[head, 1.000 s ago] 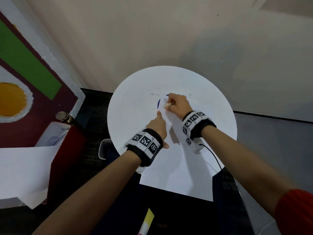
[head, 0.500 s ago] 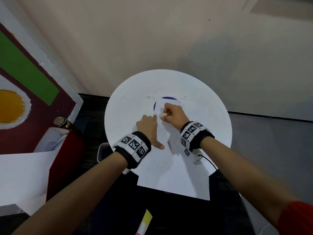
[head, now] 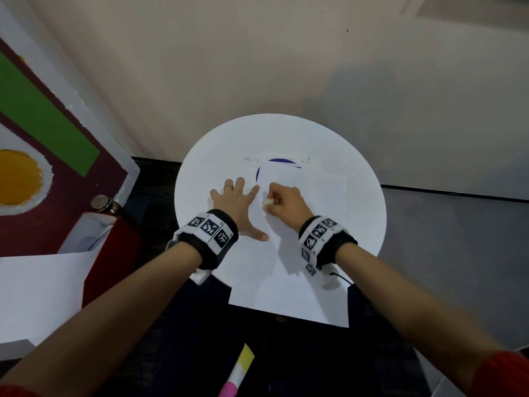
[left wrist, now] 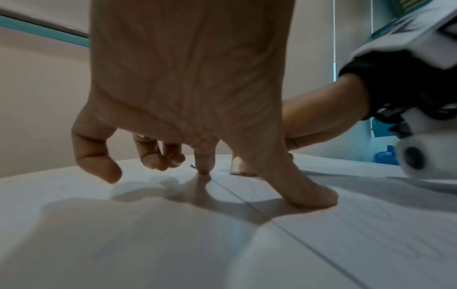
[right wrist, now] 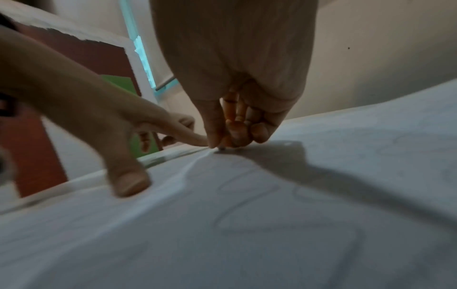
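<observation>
A white sheet of paper [head: 300,282] lies on a round white table [head: 360,202] and hangs over its near edge. A purple circle [head: 279,161] shows past the sheet's far edge. My left hand [head: 250,213] is spread out, with index fingertip [left wrist: 204,172] and thumb [left wrist: 314,197] pressing the sheet's left edge. Just to its right, my right hand [head: 276,197] pinches a small white piece, perhaps an eraser [head: 266,201], and holds its tip on the paper [right wrist: 296,215]. Faint pencil lines show on the sheet in the right wrist view.
A painted board [head: 43,133] with green and yellow shapes leans at the left. A red cylinder with a metal cap [head: 101,202] and white sheets [head: 37,296] stand beside it. A yellow and pink stick [head: 237,371] lies below. The wall is close behind the table.
My left hand has gone from curled with one finger out to fingers spread on the sheet. Both hands have slid nearer along the paper, and more of the purple circle shows.
</observation>
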